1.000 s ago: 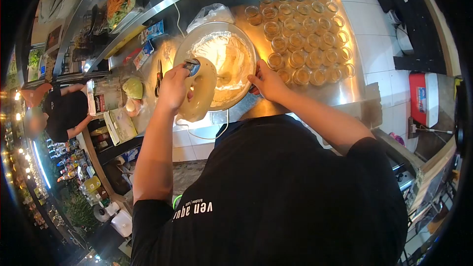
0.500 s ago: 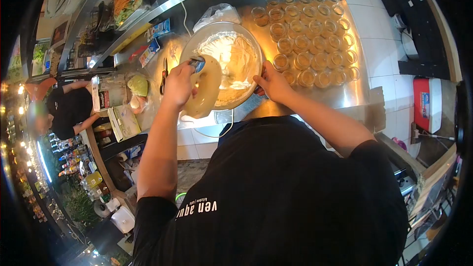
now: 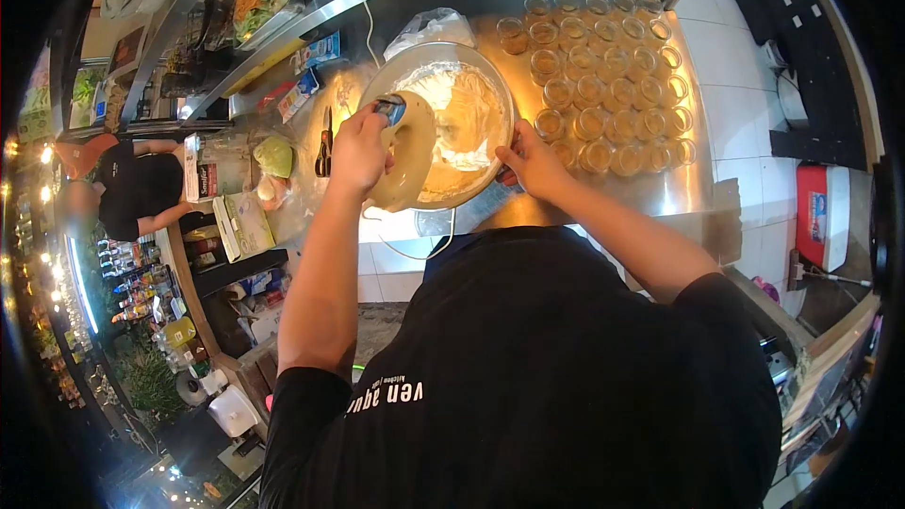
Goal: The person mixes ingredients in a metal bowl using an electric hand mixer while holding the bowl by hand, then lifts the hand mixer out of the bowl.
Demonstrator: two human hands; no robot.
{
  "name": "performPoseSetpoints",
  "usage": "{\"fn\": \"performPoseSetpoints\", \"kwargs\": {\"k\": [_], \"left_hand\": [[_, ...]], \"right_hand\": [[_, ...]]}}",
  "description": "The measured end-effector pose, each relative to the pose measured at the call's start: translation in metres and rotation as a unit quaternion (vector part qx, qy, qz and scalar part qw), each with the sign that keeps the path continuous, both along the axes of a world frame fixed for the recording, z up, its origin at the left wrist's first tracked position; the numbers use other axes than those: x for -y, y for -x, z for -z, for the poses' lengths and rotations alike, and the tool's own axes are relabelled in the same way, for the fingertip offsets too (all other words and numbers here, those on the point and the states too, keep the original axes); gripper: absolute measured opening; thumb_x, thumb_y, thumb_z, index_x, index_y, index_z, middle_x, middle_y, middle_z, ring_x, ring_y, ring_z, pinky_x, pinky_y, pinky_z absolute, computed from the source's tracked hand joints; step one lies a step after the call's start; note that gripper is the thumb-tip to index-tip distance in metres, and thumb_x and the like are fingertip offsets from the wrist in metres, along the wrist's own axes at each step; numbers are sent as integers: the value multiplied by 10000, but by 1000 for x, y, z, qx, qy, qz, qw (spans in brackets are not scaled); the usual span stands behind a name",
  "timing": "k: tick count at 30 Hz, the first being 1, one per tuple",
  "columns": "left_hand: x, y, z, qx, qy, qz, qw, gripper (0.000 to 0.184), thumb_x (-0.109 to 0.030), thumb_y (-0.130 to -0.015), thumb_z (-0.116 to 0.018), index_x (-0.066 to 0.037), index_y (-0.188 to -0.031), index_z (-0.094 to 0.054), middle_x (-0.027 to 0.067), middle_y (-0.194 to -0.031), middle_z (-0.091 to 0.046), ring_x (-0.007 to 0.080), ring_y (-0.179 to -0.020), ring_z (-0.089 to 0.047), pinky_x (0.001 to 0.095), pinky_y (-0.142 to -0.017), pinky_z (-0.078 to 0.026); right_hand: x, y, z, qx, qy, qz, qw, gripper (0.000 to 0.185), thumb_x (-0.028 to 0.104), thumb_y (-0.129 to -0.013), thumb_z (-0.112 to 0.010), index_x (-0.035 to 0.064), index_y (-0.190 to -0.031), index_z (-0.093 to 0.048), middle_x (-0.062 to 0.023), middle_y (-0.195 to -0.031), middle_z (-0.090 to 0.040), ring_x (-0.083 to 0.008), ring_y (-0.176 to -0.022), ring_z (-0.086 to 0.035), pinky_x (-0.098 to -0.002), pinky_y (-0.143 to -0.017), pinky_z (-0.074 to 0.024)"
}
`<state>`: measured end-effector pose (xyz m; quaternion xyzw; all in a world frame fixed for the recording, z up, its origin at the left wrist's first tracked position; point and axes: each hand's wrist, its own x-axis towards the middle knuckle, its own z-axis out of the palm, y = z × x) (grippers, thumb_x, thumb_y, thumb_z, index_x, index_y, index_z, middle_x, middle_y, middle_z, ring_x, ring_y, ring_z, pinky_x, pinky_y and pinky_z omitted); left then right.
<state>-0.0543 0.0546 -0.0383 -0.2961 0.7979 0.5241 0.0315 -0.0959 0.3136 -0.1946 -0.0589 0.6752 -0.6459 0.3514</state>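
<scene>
A large mixing bowl [image 3: 505, 94] stands on the steel counter, with white cream and a light brown mixture [image 3: 471, 118] in it. My left hand [image 3: 360, 151] is closed on a smaller, yellowish see-through container [image 3: 410, 165], tilted over the left side of the bowl. Beside these fingers shows a small blue piece [image 3: 392, 109]; I cannot make out what it is. At the bowl's lower right rim, my right hand [image 3: 535, 165] is closed round the edge. A dark part shows under its fingers.
Rows of small glass jars [image 3: 603, 85] fill the counter on the right. Scissors [image 3: 325, 146], a plastic bag [image 3: 429, 30] and cartons [image 3: 243, 226] lie about the bowl. Another person [image 3: 137, 184] stands at far left. A red and white cooler [image 3: 820, 217] sits at right.
The whole view has shifted slightly, so the scene sits a little further right. The smaller container stays tilted over the bowl, and both hands keep their hold.
</scene>
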Motion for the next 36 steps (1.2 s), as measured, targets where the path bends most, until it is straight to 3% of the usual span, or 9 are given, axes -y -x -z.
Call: {"fn": "performPoseSetpoints", "kwargs": {"k": [1,5,10,16,20,22,26,30,36], "left_hand": [[0,2,8,-49,-15,-9,999,546,-239,-992,-515,68,-1439,-582,142,-847,-674,190,-479,-583,336,-479,-489],[6,-5,9,-40,58,22,997,557,-251,-992,-514,66,-1445,-578,140,-798,-659,190,-478,-589,336,-482,-487],[19,-8,-21,95,75,39,992,543,-274,-997,-493,42,-1423,-609,149,-801,-664,192,-486,-610,347,-495,-499],[8,8,-3,-36,95,1,995,511,-270,-994,-491,29,-1379,-643,127,-779,-648,183,-477,-593,344,-483,-490],[22,0,-14,8,83,71,994,500,-260,-994,-490,19,-1378,-647,128,-761,-651,182,-476,-593,341,-479,-486],[25,-2,-22,92,96,69,989,490,-254,-998,-492,13,-1378,-648,129,-742,-653,183,-473,-592,342,-480,-490],[15,5,-12,56,72,39,995,490,-252,-1001,-495,18,-1382,-645,124,-709,-641,186,-469,-590,340,-480,-493],[10,12,14,-64,61,14,996,535,-254,-1005,-502,67,-1424,-591,152,-808,-674,201,-469,-591,348,-480,-493],[21,-6,-4,63,-28,102,992,520,-247,-1006,-498,72,-1407,-587,159,-899,-682,189,-481,-594,338,-462,-481]], "right_hand": [[0,0,0,5,11,3,1000,280,168,-1051,-658,25,-1161,-444,-143,-874,-662,-234,-674,-743,-353,-560,-624],[0,2,-2,22,10,1,1000,291,173,-1046,-666,26,-1165,-444,-139,-867,-655,-231,-654,-735,-354,-563,-624],[-2,3,-1,16,1,1,1000,298,173,-1042,-672,28,-1177,-449,-127,-850,-641,-232,-661,-739,-360,-564,-629],[1,3,2,21,15,7,1000,299,180,-1040,-676,26,-1189,-468,-128,-855,-641,-236,-656,-737,-363,-562,-632],[0,5,6,16,11,5,1000,306,181,-1042,-671,25,-1217,-474,-133,-868,-649,-237,-654,-736,-357,-561,-631],[-1,5,2,9,3,9,1000,308,181,-1042,-671,27,-1222,-474,-134,-868,-655,-238,-661,-738,-355,-559,-630],[0,5,-6,7,5,16,1000,309,182,-1040,-675,35,-1224,-476,-139,-867,-666,-239,-675,-738,-353,-553,-626],[5,6,9,41,35,22,998,307,181,-1037,-680,37,-1216,-477,-146,-868,-671,-243,-676,-735,-357,-550,-627],[-1,2,8,5,19,17,1000,297,175,-1034,-681,42,-1208,-481,-131,-849,-655,-245,-669,-731,-362,-546,-631]]}}
